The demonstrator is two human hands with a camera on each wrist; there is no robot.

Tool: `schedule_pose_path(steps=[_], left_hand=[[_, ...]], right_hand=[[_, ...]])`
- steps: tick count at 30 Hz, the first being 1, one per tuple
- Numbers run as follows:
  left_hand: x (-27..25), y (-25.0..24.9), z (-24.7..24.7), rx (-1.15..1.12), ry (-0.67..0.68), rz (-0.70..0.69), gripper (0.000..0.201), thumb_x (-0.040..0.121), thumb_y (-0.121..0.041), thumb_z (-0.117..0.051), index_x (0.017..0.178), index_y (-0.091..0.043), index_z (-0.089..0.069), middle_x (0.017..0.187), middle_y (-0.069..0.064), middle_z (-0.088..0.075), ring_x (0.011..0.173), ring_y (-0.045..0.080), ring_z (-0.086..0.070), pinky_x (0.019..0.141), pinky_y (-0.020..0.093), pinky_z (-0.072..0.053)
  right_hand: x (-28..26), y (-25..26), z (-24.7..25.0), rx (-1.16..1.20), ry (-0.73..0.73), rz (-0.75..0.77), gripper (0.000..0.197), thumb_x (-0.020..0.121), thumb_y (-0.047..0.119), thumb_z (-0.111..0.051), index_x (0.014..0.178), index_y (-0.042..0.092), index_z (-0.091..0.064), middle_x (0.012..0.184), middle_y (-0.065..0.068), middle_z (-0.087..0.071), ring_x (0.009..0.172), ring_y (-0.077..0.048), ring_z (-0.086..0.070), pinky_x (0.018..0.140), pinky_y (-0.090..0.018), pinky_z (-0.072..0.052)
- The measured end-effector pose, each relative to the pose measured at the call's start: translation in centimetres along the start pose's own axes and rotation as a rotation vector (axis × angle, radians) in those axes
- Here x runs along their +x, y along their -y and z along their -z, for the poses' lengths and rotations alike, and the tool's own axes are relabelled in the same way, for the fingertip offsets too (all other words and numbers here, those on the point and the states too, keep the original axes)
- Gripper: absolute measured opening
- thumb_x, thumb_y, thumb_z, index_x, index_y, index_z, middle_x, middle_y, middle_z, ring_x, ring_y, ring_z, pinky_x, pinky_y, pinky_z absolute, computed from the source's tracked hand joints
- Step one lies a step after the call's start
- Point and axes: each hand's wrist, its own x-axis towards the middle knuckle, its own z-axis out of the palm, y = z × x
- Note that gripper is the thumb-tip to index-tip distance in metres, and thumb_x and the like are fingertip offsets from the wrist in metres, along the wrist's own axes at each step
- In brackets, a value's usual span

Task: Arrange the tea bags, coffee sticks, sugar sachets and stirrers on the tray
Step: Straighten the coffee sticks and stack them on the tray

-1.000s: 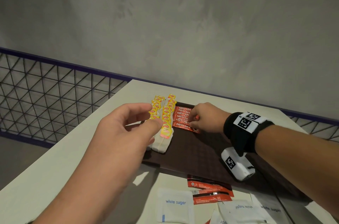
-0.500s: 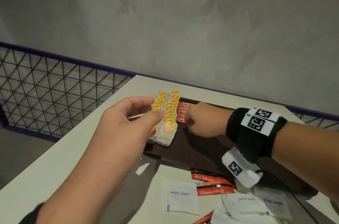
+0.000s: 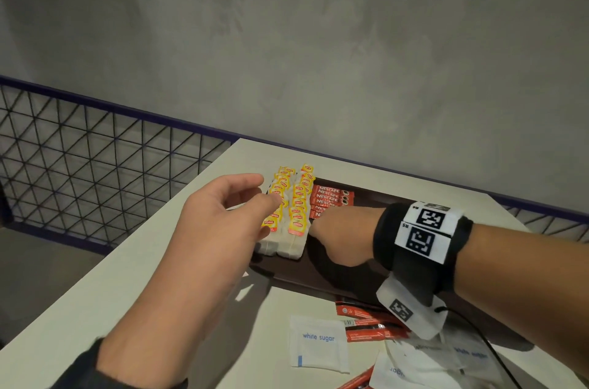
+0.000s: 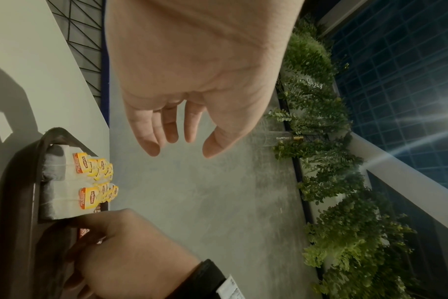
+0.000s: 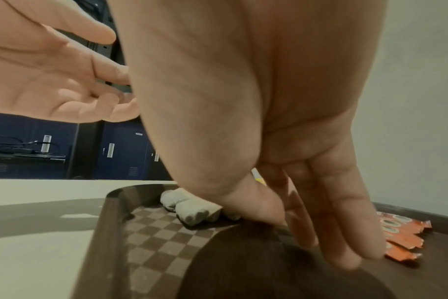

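Two rows of yellow-tagged tea bags (image 3: pixel 290 210) lie at the left end of the dark brown tray (image 3: pixel 287 274). Beside them is a row of red coffee sticks (image 3: pixel 331 195). My right hand (image 3: pixel 322 223) is down on the tray with straight fingers (image 5: pixel 345 248) touching the near coffee sticks (image 5: pixel 402 238), and it hides some of them. My left hand (image 3: pixel 255 194) hovers above the tea bags (image 4: pixel 90 182), its fingers loosely curved and its palm (image 4: pixel 192 60) holding nothing. The tea bags (image 5: pixel 192 210) lie just behind my right thumb.
On the white table in front of the tray lie a white sugar sachet (image 3: pixel 318 344), loose red coffee sticks (image 3: pixel 369 321) and more sugar sachets (image 3: pixel 430 363). A wire fence (image 3: pixel 95 165) runs past the table's left edge. A grey wall stands behind.
My right hand has slid left and nearer, from the right end of the coffee sticks onto the near ones. My left hand still hovers over the tea bags.
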Motion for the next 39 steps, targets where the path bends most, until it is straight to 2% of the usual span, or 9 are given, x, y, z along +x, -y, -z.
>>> schedule_pose_path(steps=[12, 15, 18, 20, 25, 28, 32, 36, 39], left_hand=[[0.3, 0.1, 0.2, -0.014, -0.008, -0.014, 0.023, 0.086, -0.011, -0.077, 0.106, -0.021, -0.074, 0.104, 0.001, -0.072, 0.075, 0.003, -0.073, 0.086, 0.036, -0.061], [0.5, 0.2, 0.3, -0.007, -0.012, -0.015, 0.023, 0.084, -0.013, -0.078, 0.105, -0.022, -0.074, 0.102, 0.001, -0.073, 0.077, 0.004, -0.073, 0.088, 0.039, -0.061], [0.6, 0.2, 0.5, -0.003, -0.009, -0.015, 0.023, 0.084, -0.016, -0.079, 0.105, -0.024, -0.075, 0.104, -0.002, -0.073, 0.081, 0.005, -0.074, 0.09, 0.039, -0.061], [0.7, 0.2, 0.6, -0.004, -0.013, -0.015, 0.023, 0.083, -0.016, -0.079, 0.105, -0.023, -0.075, 0.105, 0.0, -0.073, 0.087, 0.009, -0.074, 0.09, 0.039, -0.061], [0.7, 0.3, 0.6, -0.006, -0.006, -0.008, 0.023, 0.083, -0.012, -0.077, 0.104, -0.02, -0.075, 0.108, 0.005, -0.072, 0.096, 0.015, -0.072, 0.089, 0.039, -0.06], [0.8, 0.2, 0.7, -0.012, 0.006, -0.008, 0.023, 0.084, -0.011, -0.077, 0.105, -0.019, -0.075, 0.107, 0.004, -0.072, 0.095, 0.015, -0.072, 0.087, 0.038, -0.06], [1.0, 0.4, 0.7, -0.024, 0.007, 0.003, 0.022, 0.084, -0.01, -0.077, 0.105, -0.017, -0.075, 0.107, 0.004, -0.071, 0.094, 0.015, -0.071, 0.089, 0.041, -0.06], [1.0, 0.4, 0.6, -0.022, 0.003, 0.02, 0.022, 0.085, -0.008, -0.077, 0.104, -0.017, -0.075, 0.106, 0.005, -0.071, 0.095, 0.017, -0.071, 0.088, 0.041, -0.06], [1.0, 0.4, 0.6, -0.007, 0.001, 0.029, 0.021, 0.085, -0.01, -0.077, 0.105, -0.018, -0.075, 0.107, 0.005, -0.071, 0.096, 0.016, -0.071, 0.088, 0.039, -0.06]], right_hand=[[1.5, -0.8, 0.1, -0.131, 0.038, -0.067, 0.037, 0.101, 0.015, -0.053, 0.137, 0.008, -0.058, 0.122, -0.01, -0.067, 0.11, -0.027, -0.065, 0.095, -0.034, -0.054], [2.4, -1.1, 0.6, -0.161, -0.001, -0.074, 0.044, 0.101, 0.015, -0.055, 0.144, 0.011, -0.052, 0.127, -0.009, -0.065, 0.114, -0.028, -0.064, 0.097, -0.037, -0.054], [2.3, -1.5, 1.2, -0.191, 0.011, -0.106, 0.042, 0.102, 0.017, -0.053, 0.144, 0.012, -0.052, 0.124, -0.007, -0.064, 0.115, -0.026, -0.063, 0.086, -0.028, -0.047], [2.3, -1.9, 1.7, -0.254, 0.042, -0.169, 0.038, 0.104, 0.021, -0.052, 0.14, 0.011, -0.055, 0.121, -0.006, -0.062, 0.117, -0.024, -0.062, 0.08, -0.029, -0.042], [4.1, -3.5, 2.0, -0.326, 0.11, -0.277, 0.05, 0.1, 0.034, -0.059, 0.146, 0.018, -0.047, 0.138, -0.008, -0.054, 0.123, -0.025, -0.058, 0.087, -0.035, -0.045], [5.4, -3.6, 1.6, -0.302, 0.095, -0.295, 0.052, 0.099, 0.032, -0.061, 0.147, 0.02, -0.046, 0.136, -0.009, -0.054, 0.12, -0.026, -0.06, 0.084, -0.037, -0.048], [6.2, -3.6, 0.9, -0.215, 0.019, -0.259, 0.048, 0.1, 0.027, -0.059, 0.146, 0.021, -0.047, 0.131, -0.008, -0.056, 0.096, -0.022, -0.059, 0.073, -0.033, -0.045], [6.3, -3.5, 0.6, -0.142, -0.068, -0.221, 0.047, 0.101, 0.025, -0.056, 0.147, 0.019, -0.045, 0.132, -0.011, -0.054, 0.109, -0.026, -0.063, 0.074, -0.032, -0.046], [6.6, -3.5, 0.6, -0.14, -0.049, -0.219, 0.042, 0.102, 0.025, -0.056, 0.143, 0.017, -0.05, 0.128, -0.01, -0.059, 0.107, -0.025, -0.064, 0.075, -0.032, -0.047]])
